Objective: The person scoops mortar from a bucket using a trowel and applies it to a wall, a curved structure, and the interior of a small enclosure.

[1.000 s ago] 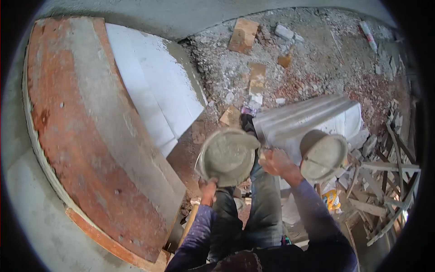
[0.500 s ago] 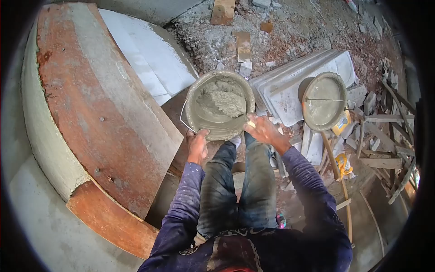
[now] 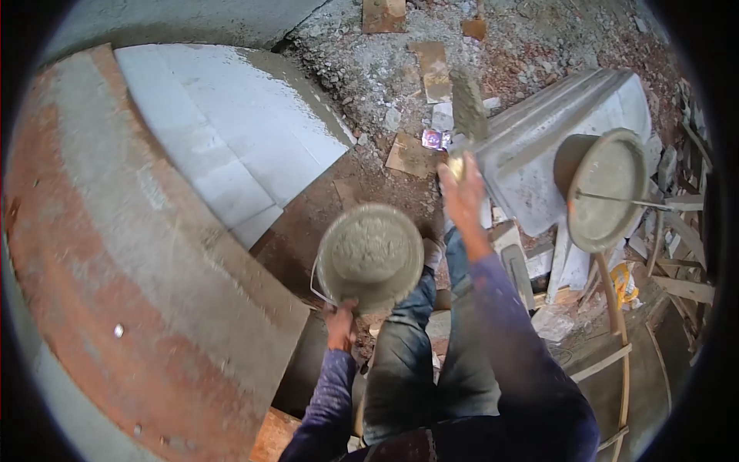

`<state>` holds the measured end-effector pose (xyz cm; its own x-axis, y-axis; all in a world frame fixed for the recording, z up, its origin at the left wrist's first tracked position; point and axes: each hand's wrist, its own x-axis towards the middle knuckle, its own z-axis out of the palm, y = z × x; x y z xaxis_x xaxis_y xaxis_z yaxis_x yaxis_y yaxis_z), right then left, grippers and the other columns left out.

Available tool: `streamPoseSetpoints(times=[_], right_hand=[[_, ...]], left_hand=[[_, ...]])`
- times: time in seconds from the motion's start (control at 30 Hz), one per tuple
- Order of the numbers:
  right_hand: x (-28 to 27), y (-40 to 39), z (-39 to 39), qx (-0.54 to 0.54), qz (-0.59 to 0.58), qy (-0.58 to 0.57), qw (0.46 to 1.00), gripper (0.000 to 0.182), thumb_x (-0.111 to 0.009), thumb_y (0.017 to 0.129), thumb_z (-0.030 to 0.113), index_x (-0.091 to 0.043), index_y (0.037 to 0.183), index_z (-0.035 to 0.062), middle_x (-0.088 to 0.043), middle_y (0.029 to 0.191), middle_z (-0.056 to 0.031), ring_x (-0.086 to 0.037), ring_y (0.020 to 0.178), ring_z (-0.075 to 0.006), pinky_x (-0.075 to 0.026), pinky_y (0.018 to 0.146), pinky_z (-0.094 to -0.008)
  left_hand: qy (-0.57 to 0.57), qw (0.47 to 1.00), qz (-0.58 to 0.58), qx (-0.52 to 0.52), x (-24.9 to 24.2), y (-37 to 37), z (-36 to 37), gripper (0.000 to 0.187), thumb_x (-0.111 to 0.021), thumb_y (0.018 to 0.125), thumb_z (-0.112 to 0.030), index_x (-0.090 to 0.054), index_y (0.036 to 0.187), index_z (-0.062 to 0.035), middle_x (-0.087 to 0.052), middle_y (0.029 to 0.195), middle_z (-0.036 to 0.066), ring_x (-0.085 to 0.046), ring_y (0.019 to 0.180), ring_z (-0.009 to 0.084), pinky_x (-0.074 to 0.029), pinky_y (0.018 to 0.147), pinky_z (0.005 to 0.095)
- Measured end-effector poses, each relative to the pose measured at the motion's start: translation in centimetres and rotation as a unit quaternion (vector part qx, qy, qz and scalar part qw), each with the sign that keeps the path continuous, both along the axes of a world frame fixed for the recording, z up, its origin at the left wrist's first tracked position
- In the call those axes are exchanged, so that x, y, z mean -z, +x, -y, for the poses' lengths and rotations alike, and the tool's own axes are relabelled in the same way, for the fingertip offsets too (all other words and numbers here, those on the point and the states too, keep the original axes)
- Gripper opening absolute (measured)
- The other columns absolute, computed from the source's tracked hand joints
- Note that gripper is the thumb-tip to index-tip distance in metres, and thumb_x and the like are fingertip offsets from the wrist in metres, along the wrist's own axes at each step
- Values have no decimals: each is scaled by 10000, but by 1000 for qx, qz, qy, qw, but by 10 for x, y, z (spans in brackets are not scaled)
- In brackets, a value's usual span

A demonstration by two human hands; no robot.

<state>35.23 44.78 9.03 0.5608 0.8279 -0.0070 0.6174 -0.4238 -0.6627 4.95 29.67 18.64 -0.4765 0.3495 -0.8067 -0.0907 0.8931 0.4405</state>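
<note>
A bucket [image 3: 410,269] with wet grey mortar [image 3: 371,245] in it is in front of my legs, its wire handle hanging at the left side. My left hand [image 3: 341,322] is closed on the bucket's near rim. Away from the bucket, to its right and farther out, my right hand [image 3: 464,192] is closed round the yellowish handle of a trowel [image 3: 468,108]. The trowel's blade points away from me and is coated grey with mortar.
On the left curves a large reddish-grey panel [image 3: 154,215], with white sheets [image 3: 223,115] behind it. A second mortar-stained basin [image 3: 608,192] rests on a pale trough-like piece [image 3: 531,138] at right. Scrap wood [image 3: 685,289] and rubble [image 3: 554,38] lie around.
My right hand has lifted the trowel out of the bucket, forward and right. The bucket, still gripped by my left hand, sits lower in view. The view has shifted.
</note>
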Motion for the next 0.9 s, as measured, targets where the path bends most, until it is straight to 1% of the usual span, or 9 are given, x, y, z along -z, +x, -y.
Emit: streamPoseSetpoints(times=[0.1, 0.13, 0.2, 0.3, 0.37, 0.5, 0.57, 0.67, 0.9], right_hand=[[138, -90, -6, 27, -285, -18, 958, 409, -562, 910, 231, -529, 1235, -16, -639, 1002, -221, -629, 867, -322, -493, 685, -378], [124, -102, -31, -94, -350, -271, 892, 369, -557, 900, 236, -554, 1190, 7, -635, 1030, -217, -626, 927, -327, -496, 714, -388], [51, -132, -35, -258, -265, -69, 927, 323, -582, 884, 240, -568, 1115, 13, -650, 941, -206, -634, 884, -324, -501, 705, -389], [-37, -116, -33, -148, -335, 18, 930, 361, -620, 866, 269, -563, 1116, 15, -652, 933, -204, -641, 861, -330, -505, 730, -405], [-74, -61, -36, -91, -414, -206, 882, 449, -642, 857, 295, -546, 1189, 9, -649, 954, -210, -645, 871, -332, -502, 772, -423], [-55, 14, 64, -314, -124, -75, 938, 392, -607, 858, 289, -564, 1132, 12, -661, 935, -213, -648, 834, -370, -513, 746, -467], [-106, 35, 66, -411, -152, -378, 816, 364, -585, 856, 260, -571, 1085, -23, -666, 961, -208, -644, 876, -373, -513, 769, -474], [-59, 13, 118, -492, -40, -371, 787, 368, -558, 861, 264, -569, 1033, -61, -659, 910, -223, -641, 837, -386, -511, 749, -483], [-93, 16, 98, -407, -158, -366, 822, 444, -563, 864, 315, -562, 1138, -35, -644, 926, -260, -626, 870, -441, -510, 762, -488]], left_hand=[[-59, 998, -35, -6, -4, -7, 20, 305, -638, 706, 1, -624, 1010, -17, -650, 906, 63, -599, 758, 173, -480, 679, 304], [-56, 997, -50, -14, -4, -9, 28, 293, -634, 705, 4, -626, 997, -20, -651, 891, 59, -599, 752, 175, -479, 677, 304], [-62, 997, -54, -6, 5, -15, 30, 282, -630, 705, 6, -627, 985, -22, -652, 875, 54, -599, 746, 177, -478, 675, 304], [-72, 997, -19, -19, 8, -26, 55, 250, -605, 710, 38, -625, 948, -37, -645, 832, 45, -605, 736, 181, -482, 657, 312], [-69, 997, -15, -11, -2, -16, 55, 258, -601, 712, 42, -624, 957, -34, -644, 842, 45, -602, 740, 177, -478, 656, 309], [-61, 998, -18, 10, -5, 5, 32, 288, -624, 705, 30, -622, 988, -18, -645, 895, 44, -598, 771, 174, -468, 678, 296], [-47, 999, -5, 22, -4, 16, 22, 302, -644, 697, 19, -626, 996, -16, -648, 911, 45, -602, 777, 177, -468, 683, 287], [-10, 995, -6, 102, -2, 41, -3, 362, -631, 710, 25, -614, 1071, -3, -654, 974, 59, -609, 854, 177, -472, 749, 284], [110, 986, 111, 54, 6, 43, -27, 450, -603, 707, 90, -575, 1148, 10, -645, 1090, 84, -609, 970, 198, -463, 879, 309]])
